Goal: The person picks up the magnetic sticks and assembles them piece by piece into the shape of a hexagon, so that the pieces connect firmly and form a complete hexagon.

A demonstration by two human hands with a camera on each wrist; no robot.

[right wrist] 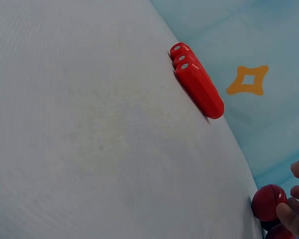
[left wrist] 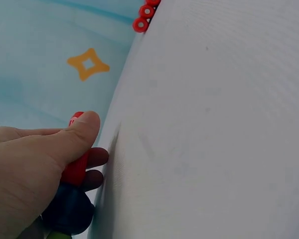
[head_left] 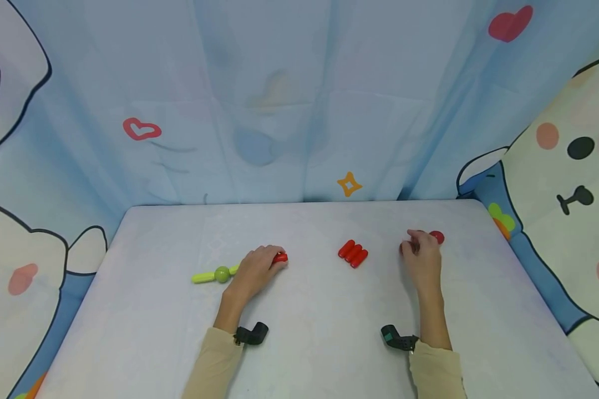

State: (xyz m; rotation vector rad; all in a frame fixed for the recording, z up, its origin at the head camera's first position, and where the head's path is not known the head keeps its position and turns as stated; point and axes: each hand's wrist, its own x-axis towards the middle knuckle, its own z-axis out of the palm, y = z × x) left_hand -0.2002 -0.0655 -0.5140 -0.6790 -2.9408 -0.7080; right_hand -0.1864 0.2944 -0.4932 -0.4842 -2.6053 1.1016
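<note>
Red rod (head_left: 280, 257), near the middle of the head frame, is pinched between the thumb and fingers of the left grip (head_left: 255, 271). In the left wrist view, at lower left, a dark blue ball (left wrist: 69, 209) sits against the rod's lower end, with a bit of green showing beneath it. Left of this grip in the head frame, a green ball (head_left: 222, 274) lies between two yellow-green rods (head_left: 203, 277), the right-hand one partly covered by the grip.

White and smooth, the worktop (head_left: 324, 321) fills most of the lower half. Behind it hangs a light blue curtain (head_left: 279, 55) printed with a red heart (head_left: 510, 24) at upper right, a heart outline (head_left: 142, 129) at upper left and an orange star (head_left: 349, 184) just above the worktop's far edge. Pale cartoon animals (head_left: 544, 221) flank the frame at left and right.

Right of centre, three red rods (head_left: 353, 253) lie side by side. Further right, the right grip (head_left: 423, 257) is at some dark red balls (head_left: 436, 237), fingers bent and apart; whether it grips one I cannot tell.
</note>
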